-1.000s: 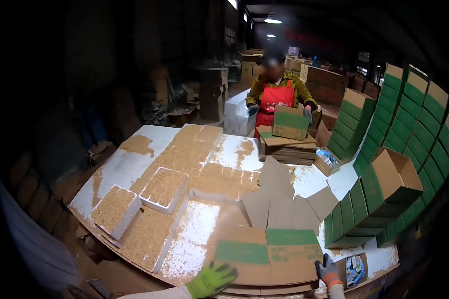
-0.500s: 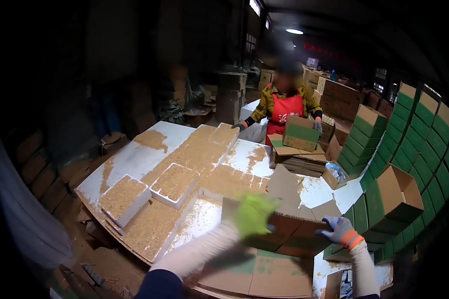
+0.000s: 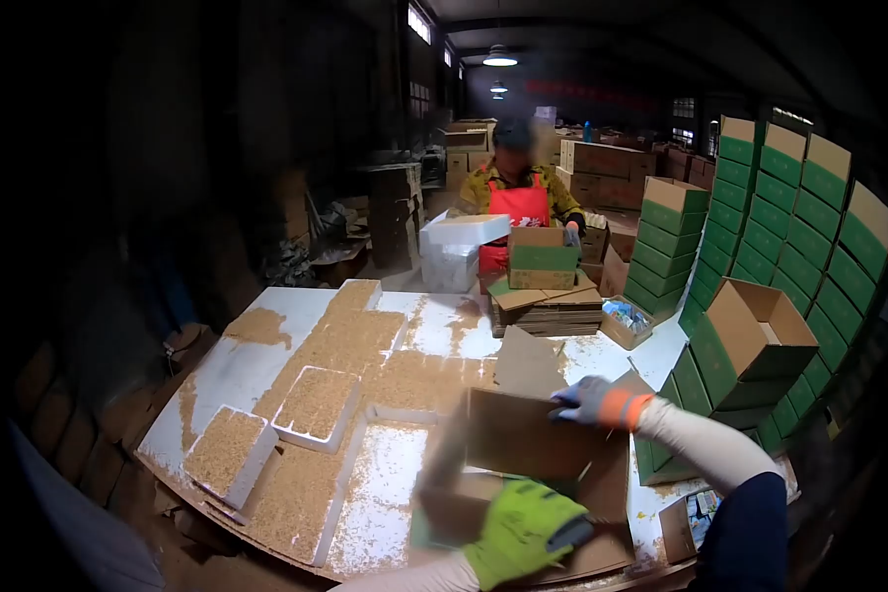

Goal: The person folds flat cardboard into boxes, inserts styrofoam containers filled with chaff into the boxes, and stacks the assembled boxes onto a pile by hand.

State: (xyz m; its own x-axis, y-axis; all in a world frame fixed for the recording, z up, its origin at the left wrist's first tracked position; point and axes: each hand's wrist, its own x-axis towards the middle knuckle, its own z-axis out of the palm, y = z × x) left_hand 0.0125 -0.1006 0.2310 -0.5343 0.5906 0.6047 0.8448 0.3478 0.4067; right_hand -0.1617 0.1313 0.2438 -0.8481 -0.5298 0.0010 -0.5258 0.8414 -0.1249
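An opened cardboard box [image 3: 533, 429] stands at the front of the table, its brown inside showing and its left side blurred. My left hand [image 3: 528, 528], in a green glove, lies over the near part of the box, where a flap hides beneath it; its grip is not clear. My right hand [image 3: 597, 403], in a grey glove with an orange cuff, is closed on the far top edge of the box, at its right.
White trays of tan granules [image 3: 229, 449] [image 3: 316, 405] cover the left of the table. Green and brown boxes [image 3: 740, 345] are stacked at right. Across the table a co-worker [image 3: 518, 197] stands behind flat cardboard [image 3: 548, 314]. A small box of packets [image 3: 699, 518] is at front right.
The flat cardboard has been raised and opened into a box. My left hand moved down to its near side, my right hand to its far edge. The co-worker now has a white tray.
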